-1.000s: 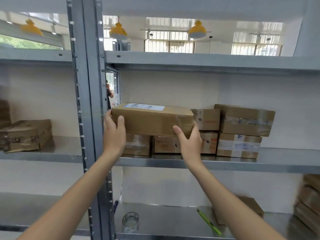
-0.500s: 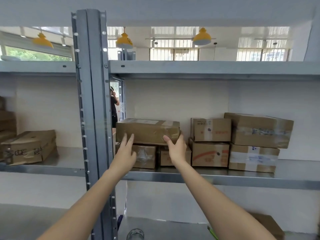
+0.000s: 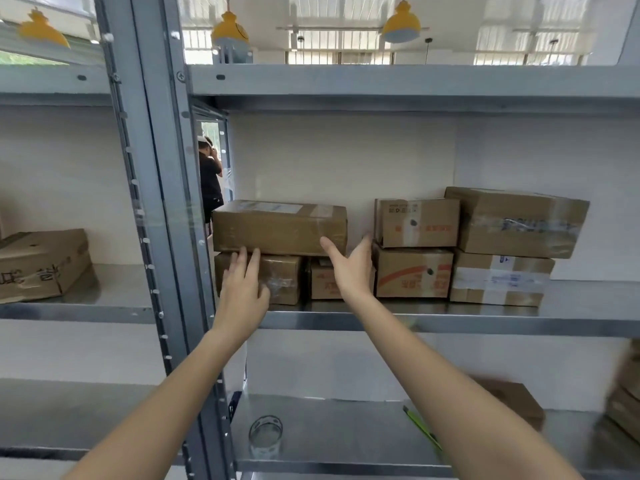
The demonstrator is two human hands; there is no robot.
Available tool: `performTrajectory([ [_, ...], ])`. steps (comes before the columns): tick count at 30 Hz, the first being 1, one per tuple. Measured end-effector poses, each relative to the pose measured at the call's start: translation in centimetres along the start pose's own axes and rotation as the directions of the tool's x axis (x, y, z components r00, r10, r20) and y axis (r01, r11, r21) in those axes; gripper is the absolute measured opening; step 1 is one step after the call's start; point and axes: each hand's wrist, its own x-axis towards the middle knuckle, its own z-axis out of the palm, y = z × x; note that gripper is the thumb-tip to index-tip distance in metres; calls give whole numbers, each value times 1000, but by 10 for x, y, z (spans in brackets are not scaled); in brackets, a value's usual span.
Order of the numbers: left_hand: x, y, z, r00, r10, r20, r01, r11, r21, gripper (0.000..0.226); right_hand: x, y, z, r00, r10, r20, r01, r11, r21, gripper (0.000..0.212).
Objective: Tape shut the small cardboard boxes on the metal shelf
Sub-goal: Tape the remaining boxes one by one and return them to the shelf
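Note:
A long taped cardboard box [image 3: 277, 227] lies on top of two small boxes [image 3: 282, 277] at the left of the middle metal shelf [image 3: 433, 322]. My left hand [image 3: 242, 289] is open in front of the lower left box, fingers spread, just below the long box. Open too, my right hand [image 3: 351, 268] hovers palm inward at the long box's right front corner, holding nothing. A roll of clear tape [image 3: 265, 436] stands on the lower shelf, with a green cutter [image 3: 420, 427] further right, partly hidden by my right arm.
Four more taped boxes [image 3: 478, 247] are stacked two high to the right on the same shelf. A grey upright post [image 3: 162, 202] stands left of my hands. Another box [image 3: 41, 263] lies in the left bay. Brown boxes [image 3: 627, 393] sit low right. A person stands behind the shelving.
Both hands have let go of the long box, which now rests on the two small boxes. My hands have drawn back a little and opened wider.

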Motion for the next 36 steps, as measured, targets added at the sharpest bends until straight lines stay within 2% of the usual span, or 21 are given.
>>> performTrajectory([
  [3,-25,12,16,969,38,-243,-79,984,-160,46,-36,17,-17,982,-145,-124,150,988,29,79],
  [5,-52,19,40,942,146,-301,-195,971,-140,36,-70,44,-37,936,-303,-180,288,952,-103,55],
  [7,-88,23,76,925,330,-190,-343,939,-39,32,-104,87,-65,905,-409,-119,364,887,-284,38],
  [8,-106,24,95,903,423,-72,-424,905,-10,33,-120,114,-81,902,-425,-69,373,851,-369,35],
  [9,-124,26,116,871,480,105,-483,876,-1,35,-134,141,-99,920,-392,-23,343,831,-438,32],
  [10,-139,30,134,824,457,336,-480,877,-16,35,-146,166,-119,951,-310,6,274,828,-490,29],
  [11,-152,33,153,750,316,582,-377,926,-16,34,-155,190,-141,978,-206,18,183,825,-535,25],
  [12,-162,33,171,611,101,785,-208,977,37,33,-162,211,-165,995,-102,14,91,810,-579,22],
  [13,-170,33,187,389,-106,915,-50,990,136,31,-167,229,-189,1000,1,-1,-2,784,-621,20],
  [14,-179,34,201,142,-234,962,40,972,231,26,-170,244,-214,994,107,-28,-99,752,-652,20],
  [15,-187,37,212,-61,-287,956,80,953,291,22,-171,257,-239,975,211,-62,-198,719,-666,21],
  [16,-194,39,225,-145,-280,949,80,952,294,21,-170,267,-264,949,299,-103,-290,693,-660,22],
  [17,-198,42,239,-132,-252,959,93,960,265,23,-169,275,-288,922,356,-151,-366,675,-641,22],
  [18,-200,46,254,-26,-203,979,130,970,205,26,-167,284,-310,899,388,-204,-425,660,-619,23],
  [20,-200,65,285,221,-146,964,356,933,60,27,-159,299,-351,859,413,-302,-510,636,-580,27],
  [22,-189,97,309,386,-194,902,580,811,-73,26,-145,313,-383,822,424,-380,-570,627,-532,32],
  [24,-172,133,332,473,-314,823,733,659,-170,35,-123,325,-406,783,443,-435,-617,639,-459,39],
  [27,-150,182,368,487,-413,770,851,423,-311,48,-80,339,-424,719,525,-455,-676,681,-283,50],
  [31,-135,225,416,342,-492,801,938,129,-322,58,-29,362,-433,696,611,-377,-693,709,-130,56],
  [33,-130,236,434,314,-508,802,942,58,-332,60,-10,371,-432,702,630,-332,-685,724,-73,57],
  [36,-126,241,456,334,-511,792,934,68,-350,62,12,384,-426,697,658,-285,-699,713,-62,56],
])
